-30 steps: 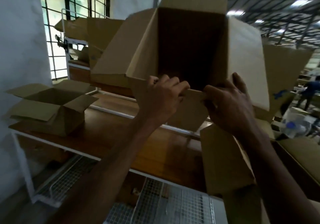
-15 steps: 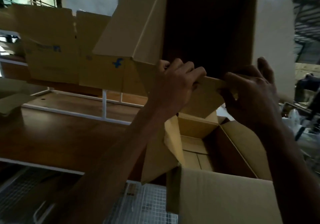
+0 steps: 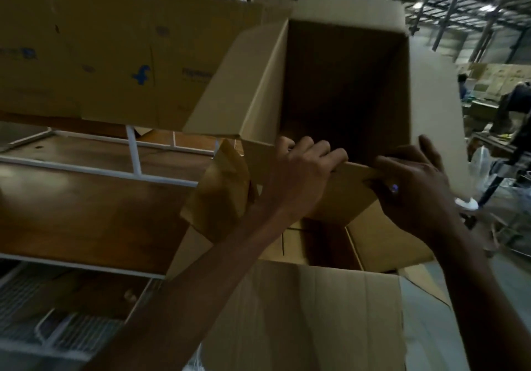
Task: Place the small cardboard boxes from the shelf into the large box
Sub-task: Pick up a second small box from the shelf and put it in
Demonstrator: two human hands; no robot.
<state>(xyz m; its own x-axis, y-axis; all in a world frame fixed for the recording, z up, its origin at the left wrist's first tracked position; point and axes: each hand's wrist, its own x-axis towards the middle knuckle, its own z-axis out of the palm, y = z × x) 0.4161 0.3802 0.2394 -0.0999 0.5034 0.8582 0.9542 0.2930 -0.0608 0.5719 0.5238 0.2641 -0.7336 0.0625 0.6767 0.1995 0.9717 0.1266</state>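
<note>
Left hand (image 3: pixel 298 175) | right hand (image 3: pixel 413 186) | both gripping small box (image 3: pixel 339 83) rim, raised above large box (image 3: pixel 310 307)

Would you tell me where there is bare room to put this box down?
The wooden shelf board left of the left hand is bare. The large box below has dark open room inside. Flattened cartons crowd the shelf's back. Both hands, right hand too, grip the small box.

Open small box (image 3: pixel 342 89) tipped above open large box (image 3: pixel 310 313).
</note>
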